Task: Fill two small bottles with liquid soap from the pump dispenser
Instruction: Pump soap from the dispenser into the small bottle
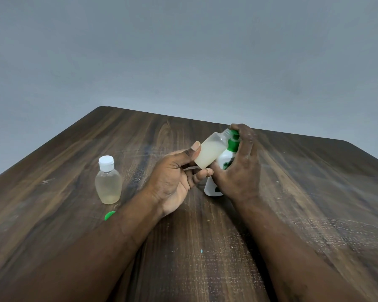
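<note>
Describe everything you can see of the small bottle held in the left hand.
The small bottle is a translucent plastic cylinder with a threaded neck and no cap. Cloudy, pale yellowish liquid fills it to about the shoulder. It is lifted and tilted, mouth up and to the right, at the green pump head of the white pump dispenser. The left hand pinches it, thumb on its side, fingers under its base. The right hand covers the pump head beside its neck.

The surface (pixel 292 192) is dark wood grain, matt and scuffed pale in places. Both small bottles, one open (pixel 210 152) and one capped (pixel 108 184), are cloudy translucent plastic. The pump dispenser (pixel 224 162) is smooth white plastic with a glossy green top.
</note>
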`<state>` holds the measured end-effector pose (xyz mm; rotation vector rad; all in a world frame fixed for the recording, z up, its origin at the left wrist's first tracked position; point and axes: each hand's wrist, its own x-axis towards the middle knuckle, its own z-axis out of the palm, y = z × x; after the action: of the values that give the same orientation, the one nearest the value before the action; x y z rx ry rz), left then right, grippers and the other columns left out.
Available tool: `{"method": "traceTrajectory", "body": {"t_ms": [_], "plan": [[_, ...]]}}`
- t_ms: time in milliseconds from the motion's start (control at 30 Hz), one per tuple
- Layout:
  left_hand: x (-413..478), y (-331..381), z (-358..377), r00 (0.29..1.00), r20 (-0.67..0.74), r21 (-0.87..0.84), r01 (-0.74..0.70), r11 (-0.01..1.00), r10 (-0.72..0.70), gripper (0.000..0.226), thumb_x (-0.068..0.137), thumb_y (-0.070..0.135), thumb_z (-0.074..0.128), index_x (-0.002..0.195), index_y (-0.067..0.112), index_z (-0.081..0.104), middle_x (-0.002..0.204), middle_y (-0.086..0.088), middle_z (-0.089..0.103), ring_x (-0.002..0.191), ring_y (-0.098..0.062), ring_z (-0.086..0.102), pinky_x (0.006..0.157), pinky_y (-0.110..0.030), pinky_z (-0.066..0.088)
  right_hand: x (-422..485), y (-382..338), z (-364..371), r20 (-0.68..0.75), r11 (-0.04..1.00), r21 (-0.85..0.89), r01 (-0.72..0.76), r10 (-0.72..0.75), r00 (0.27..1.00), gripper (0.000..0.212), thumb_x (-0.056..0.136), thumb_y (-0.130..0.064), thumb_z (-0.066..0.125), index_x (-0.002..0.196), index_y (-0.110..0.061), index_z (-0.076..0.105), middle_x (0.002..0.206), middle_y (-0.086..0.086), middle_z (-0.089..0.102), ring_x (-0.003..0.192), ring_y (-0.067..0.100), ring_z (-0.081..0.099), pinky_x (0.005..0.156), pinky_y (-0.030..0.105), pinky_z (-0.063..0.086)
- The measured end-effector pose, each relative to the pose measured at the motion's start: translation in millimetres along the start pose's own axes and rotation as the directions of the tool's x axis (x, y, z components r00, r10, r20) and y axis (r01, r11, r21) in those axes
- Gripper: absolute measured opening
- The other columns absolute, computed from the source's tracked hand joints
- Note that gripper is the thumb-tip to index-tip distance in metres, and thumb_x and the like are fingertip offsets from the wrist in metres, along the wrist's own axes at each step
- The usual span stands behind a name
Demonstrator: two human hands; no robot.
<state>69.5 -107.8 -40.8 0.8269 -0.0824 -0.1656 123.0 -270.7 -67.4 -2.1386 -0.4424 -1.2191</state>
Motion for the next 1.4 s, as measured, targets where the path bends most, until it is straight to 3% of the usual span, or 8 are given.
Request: {"method": "traceTrajectory", "body": {"t_ms": [367, 567, 867, 1033, 1267, 1400], "plan": [[0.9, 0.8, 1.1, 1.000, 0.007, -0.006, -0.001, 1.000, 0.001, 0.034, 0.090, 0.025, 0.070, 0.103, -0.007, 0.068, 0.087, -0.018, 0.072, 0.063, -0.023, 0.069, 0.052, -0.020, 0.057, 4.0, -1.7, -1.8, -0.001, 1.000, 0.005, 0.016, -0.016, 1.000, 0.085, 0.071, -0.035, 0.078, 0.145, -0.008, 0.045, 0.141, 0.009, 0.053, 0.123, 0.025, 0.056, 0.094, 0.037, 0.054], [0.4, 0.0, 0.7, 1.000, 0.001, 0.005, 0.006, 1.000, -0.006, 0.041, 0.086, 0.026, 0.072, 0.107, -0.008, 0.067, 0.089, -0.019, 0.071, 0.063, -0.023, 0.069, 0.052, -0.020, 0.056, -0.5, -0.9, 1.2, -0.006, 1.000, -0.001, -0.016, 0.016, 1.000, 0.084, 0.071, -0.038, 0.075, 0.144, -0.008, 0.046, 0.138, 0.011, 0.054, 0.119, 0.027, 0.057, 0.090, 0.047, 0.057], [1.3, -0.9, 0.9, 1.000, 0.018, 0.021, -0.007, 1.000, 0.006, 0.032, 0.094, 0.025, 0.067, 0.103, -0.006, 0.068, 0.085, -0.017, 0.073, 0.063, -0.022, 0.070, 0.052, -0.020, 0.056, 2.3, -0.3, 0.6, -0.024, 1.000, -0.009, 0.008, -0.008, 1.000, 0.089, 0.070, -0.029, 0.084, 0.147, -0.011, 0.042, 0.143, 0.008, 0.053, 0.124, 0.024, 0.055, 0.091, 0.039, 0.056], [1.2, 0.8, 1.5, 1.000, 0.011, 0.018, -0.012, 1.000, 0.012, 0.037, 0.087, 0.027, 0.070, 0.104, -0.006, 0.068, 0.087, -0.017, 0.073, 0.064, -0.022, 0.070, 0.052, -0.019, 0.056, 1.6, -0.6, 3.1, -0.031, 1.000, 0.002, -0.002, 0.002, 1.000, 0.085, 0.070, -0.027, 0.082, 0.145, -0.007, 0.046, 0.140, 0.010, 0.054, 0.122, 0.026, 0.057, 0.092, 0.046, 0.055], [0.0, -1.4, 0.7, 1.000, 0.012, 0.014, 0.000, 1.000, 0.000, 0.037, 0.091, 0.024, 0.069, 0.108, -0.008, 0.068, 0.087, -0.017, 0.074, 0.065, -0.023, 0.070, 0.053, -0.020, 0.057, -1.9, -0.5, 2.6, -0.015, 1.000, -0.007, 0.000, 0.000, 1.000, 0.086, 0.072, -0.035, 0.076, 0.147, -0.015, 0.039, 0.142, 0.009, 0.051, 0.123, 0.029, 0.056, 0.088, 0.052, 0.057], [0.7, -0.4, 0.9, 1.000, 0.014, 0.000, -0.009, 1.000, 0.009, 0.037, 0.088, 0.025, 0.070, 0.106, -0.007, 0.069, 0.090, -0.018, 0.073, 0.067, -0.022, 0.070, 0.053, -0.020, 0.056, 1.4, 0.5, 0.8, -0.027, 0.999, -0.027, 0.021, -0.022, 0.999, 0.089, 0.071, -0.031, 0.080, 0.148, -0.018, 0.038, 0.146, 0.009, 0.051, 0.128, 0.030, 0.056, 0.094, 0.050, 0.057]]}}
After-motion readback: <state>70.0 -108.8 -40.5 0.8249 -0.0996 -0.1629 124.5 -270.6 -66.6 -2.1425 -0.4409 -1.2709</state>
